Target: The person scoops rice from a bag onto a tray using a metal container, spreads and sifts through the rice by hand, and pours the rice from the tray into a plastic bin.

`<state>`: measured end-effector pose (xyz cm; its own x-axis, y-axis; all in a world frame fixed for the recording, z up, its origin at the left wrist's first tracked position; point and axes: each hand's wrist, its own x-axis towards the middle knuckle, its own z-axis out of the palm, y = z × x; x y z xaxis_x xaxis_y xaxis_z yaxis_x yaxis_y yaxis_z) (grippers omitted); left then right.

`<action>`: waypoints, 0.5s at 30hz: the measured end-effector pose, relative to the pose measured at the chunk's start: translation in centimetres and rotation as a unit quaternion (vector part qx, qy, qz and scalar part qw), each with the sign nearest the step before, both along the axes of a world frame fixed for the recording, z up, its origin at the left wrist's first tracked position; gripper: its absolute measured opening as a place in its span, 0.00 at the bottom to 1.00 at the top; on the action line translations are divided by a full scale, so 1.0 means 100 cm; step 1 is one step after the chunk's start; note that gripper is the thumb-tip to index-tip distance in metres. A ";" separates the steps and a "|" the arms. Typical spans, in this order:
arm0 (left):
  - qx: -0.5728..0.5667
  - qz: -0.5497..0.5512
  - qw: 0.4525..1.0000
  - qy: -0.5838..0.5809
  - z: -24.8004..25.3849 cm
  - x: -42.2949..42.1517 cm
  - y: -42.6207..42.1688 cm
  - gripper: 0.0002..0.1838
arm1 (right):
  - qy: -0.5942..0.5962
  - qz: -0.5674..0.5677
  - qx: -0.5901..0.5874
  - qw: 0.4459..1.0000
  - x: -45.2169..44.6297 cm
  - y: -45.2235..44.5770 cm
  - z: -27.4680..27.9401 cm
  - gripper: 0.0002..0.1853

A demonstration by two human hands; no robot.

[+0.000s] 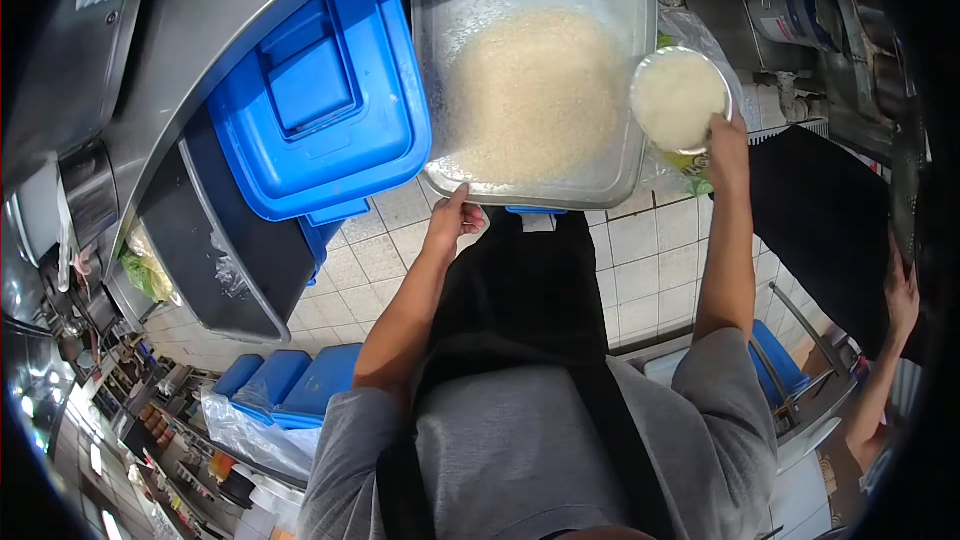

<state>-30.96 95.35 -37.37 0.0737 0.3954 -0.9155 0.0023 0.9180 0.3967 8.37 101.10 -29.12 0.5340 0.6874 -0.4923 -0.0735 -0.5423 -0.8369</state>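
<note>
A large clear plastic bin [632,165] stands in front of me, with a wide heap of rice [540,90] inside. My left hand [455,223] is at its near left corner, the thumb on the rim and the other fingers curled. On the right, a round bowl [727,83] full of rice is gripped at its edge by my right hand [727,145]. The bowl is held at the bin's right side, and part of my right hand's grip is hidden beneath it.
A blue lid [400,155] lies left of the bin beside a steel counter [215,25]. A dark grey bin [240,240] stands below it. A plastic bag [690,175] is under the bowl. At the far right is another person's hand [902,295]. Blue bins [320,385] stand behind me.
</note>
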 end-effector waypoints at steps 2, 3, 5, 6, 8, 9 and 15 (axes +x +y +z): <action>0.003 -0.004 1.000 -0.003 -0.002 -0.002 0.000 0.21 | -0.099 0.099 0.095 0.986 -0.032 0.019 0.013 0.27; 0.001 -0.011 1.000 -0.008 -0.002 -0.003 0.001 0.21 | -0.132 0.131 0.128 0.974 -0.046 0.028 0.017 0.28; 0.003 -0.018 1.000 -0.021 -0.002 -0.005 0.001 0.20 | -0.368 0.176 0.200 0.891 -0.069 0.043 0.019 0.32; 0.003 -0.018 1.000 -0.021 -0.001 -0.005 0.001 0.20 | -0.368 0.177 0.200 0.891 -0.075 0.048 0.018 0.32; 0.020 -0.016 1.000 -0.018 -0.001 -0.004 0.001 0.24 | -0.439 0.208 0.228 0.844 -0.084 0.057 0.019 0.36; 0.019 -0.015 1.000 -0.019 -0.001 -0.004 0.001 0.24 | -0.485 0.222 0.240 0.811 -0.089 0.061 0.028 0.37; 0.009 -0.013 0.999 -0.028 -0.002 -0.006 0.000 0.25 | -0.564 0.242 0.363 0.701 -0.100 0.076 0.046 0.37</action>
